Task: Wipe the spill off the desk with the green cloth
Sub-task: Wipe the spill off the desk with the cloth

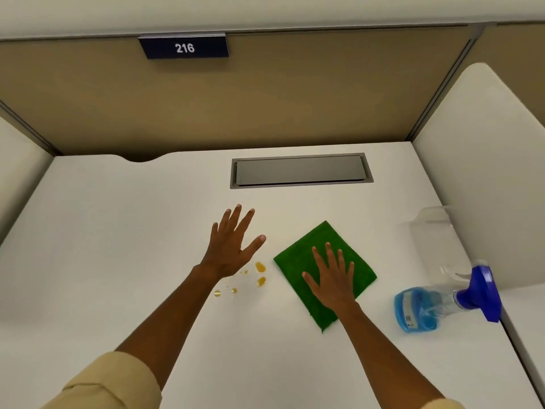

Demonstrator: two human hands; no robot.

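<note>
A folded green cloth [306,255] lies flat on the white desk [118,246], right of centre. My right hand [333,278] rests palm down on it with fingers spread, holding nothing. Just left of the cloth is the spill [260,267]: several small amber drops scattered on the desk. My left hand [233,243] hovers over the desk above and left of the drops, open, fingers splayed, and partly covers the spill's left side.
A spray bottle [424,308] with blue liquid and a blue trigger head lies on its side at the right edge. A clear plastic holder [430,228] stands behind it. A grey cable hatch [300,171] is set into the desk's back. Partition walls enclose three sides.
</note>
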